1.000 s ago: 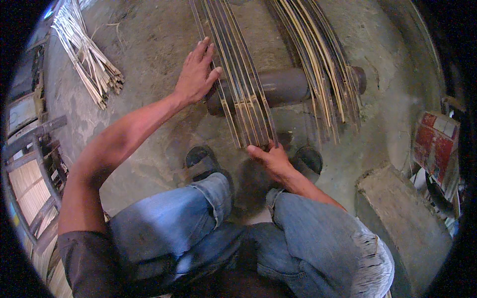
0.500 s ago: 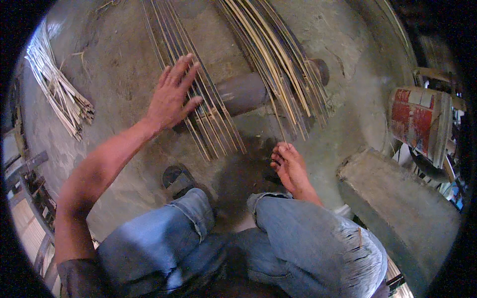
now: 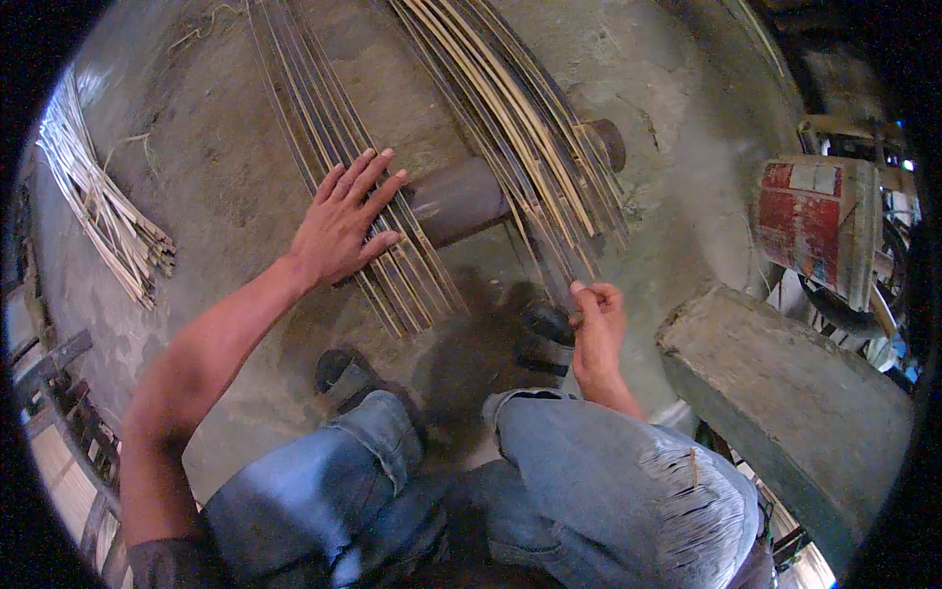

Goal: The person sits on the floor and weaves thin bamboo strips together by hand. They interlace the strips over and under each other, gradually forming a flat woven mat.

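Step in hand, as I judged it: feeding one strip from the rt bundle across to the flat row on the lt. To do it well I needed to keep the row pinned flat so nothing slid off the pipe (image 3: 456, 199), draw the single strip out along its length w/o bending it sideways, and avoid snagging neighbours.

My left hand (image 3: 341, 224) lay palm-down, fingers spread and released, pressing on the left row of bamboo strips (image 3: 324, 137), just lt of the pipe. Nothing was grasped there; contact was by palm and finger pads only.

My right hand (image 3: 596, 329) was clenched near my right shoe (image 3: 545, 334), thumb and forefinger pinching the near end of a thin strip (image 3: 564, 285) from the right bundle (image 3: 510, 118). The strip ran up and away, far from the fingers, into that bundle.
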The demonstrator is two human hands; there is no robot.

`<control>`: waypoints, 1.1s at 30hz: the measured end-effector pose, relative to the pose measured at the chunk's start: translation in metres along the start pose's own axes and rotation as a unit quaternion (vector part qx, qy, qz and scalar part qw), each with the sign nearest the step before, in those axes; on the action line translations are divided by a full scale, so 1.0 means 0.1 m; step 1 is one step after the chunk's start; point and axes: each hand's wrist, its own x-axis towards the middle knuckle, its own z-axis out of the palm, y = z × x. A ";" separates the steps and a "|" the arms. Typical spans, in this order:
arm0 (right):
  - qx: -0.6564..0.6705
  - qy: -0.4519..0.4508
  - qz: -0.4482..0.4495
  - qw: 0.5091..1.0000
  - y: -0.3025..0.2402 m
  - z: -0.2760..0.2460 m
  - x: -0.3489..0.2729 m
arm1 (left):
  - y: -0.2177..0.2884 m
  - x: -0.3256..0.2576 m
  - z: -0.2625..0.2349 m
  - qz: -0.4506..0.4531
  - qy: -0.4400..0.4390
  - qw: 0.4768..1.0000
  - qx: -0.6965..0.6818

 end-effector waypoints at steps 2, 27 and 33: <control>-0.108 0.076 -0.200 0.971 0.04 -0.02 0.04 | 0.01 0.00 -0.02 0.001 0.003 1.000 -0.009; -0.047 -0.391 -0.022 0.919 -1.34 0.84 0.50 | 0.02 0.03 -0.05 0.010 0.004 1.000 -0.025; -0.081 -0.400 -0.256 0.876 -1.24 0.97 -0.06 | 0.04 0.05 -0.02 0.014 0.006 1.000 -0.014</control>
